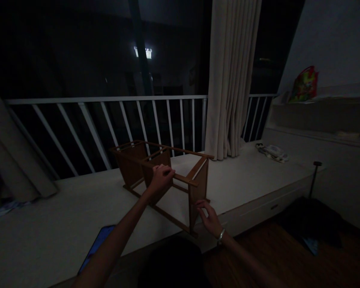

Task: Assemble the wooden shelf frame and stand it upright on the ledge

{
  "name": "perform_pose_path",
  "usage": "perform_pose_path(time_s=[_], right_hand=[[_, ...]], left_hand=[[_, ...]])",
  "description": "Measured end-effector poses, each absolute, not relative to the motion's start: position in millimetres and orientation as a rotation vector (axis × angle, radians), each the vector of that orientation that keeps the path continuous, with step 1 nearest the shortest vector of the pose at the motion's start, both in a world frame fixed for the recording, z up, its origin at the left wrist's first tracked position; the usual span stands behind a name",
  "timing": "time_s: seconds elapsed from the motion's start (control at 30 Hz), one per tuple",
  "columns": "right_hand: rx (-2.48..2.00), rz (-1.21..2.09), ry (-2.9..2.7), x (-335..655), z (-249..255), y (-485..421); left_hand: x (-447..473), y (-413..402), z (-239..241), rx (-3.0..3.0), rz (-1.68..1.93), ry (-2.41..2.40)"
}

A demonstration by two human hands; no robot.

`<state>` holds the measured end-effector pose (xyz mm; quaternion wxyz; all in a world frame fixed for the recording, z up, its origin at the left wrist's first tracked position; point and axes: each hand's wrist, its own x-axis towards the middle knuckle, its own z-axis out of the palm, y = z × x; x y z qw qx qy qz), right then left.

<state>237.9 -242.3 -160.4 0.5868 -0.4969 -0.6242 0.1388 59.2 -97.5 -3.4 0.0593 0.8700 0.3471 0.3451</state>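
Left fingers (169, 172) curl over a straight-railed brown wooden rack (184, 179).

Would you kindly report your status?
Left hand at upper rail of shelf; right hand at its end board. Shelf on its side. Phone nearby, apart from it.

- Wooden rack (157, 195): lying on its side on the pale ledge (48, 224), two long rails uppermost.
- Left hand (162, 175): fingers curled over the nearer upper rail.
- Right hand (209, 217): fingertips at the rack's near end panel; grip unclear. Silver bracelet (221, 236) on wrist.
- Phone (96, 245): flat on ledge, partly covered by left forearm.
- White railing (132, 97): behind rack, dark window beyond.
- Beige curtain (232, 80): hanging right of rack.
- Lighting: dim.
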Motion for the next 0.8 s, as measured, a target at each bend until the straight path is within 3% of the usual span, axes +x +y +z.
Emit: perform_pose_path(time_s=[0.33,0.8], right_hand=[[-1.076,-0.167,-1.214,238,-74,-199],[-1.072,-0.151,-1.055,213,-92,-148]], left_hand=[[47,-131,9,2.870,0.916,0.871],[72,-146,-15,2.968,1.006,0.902]])
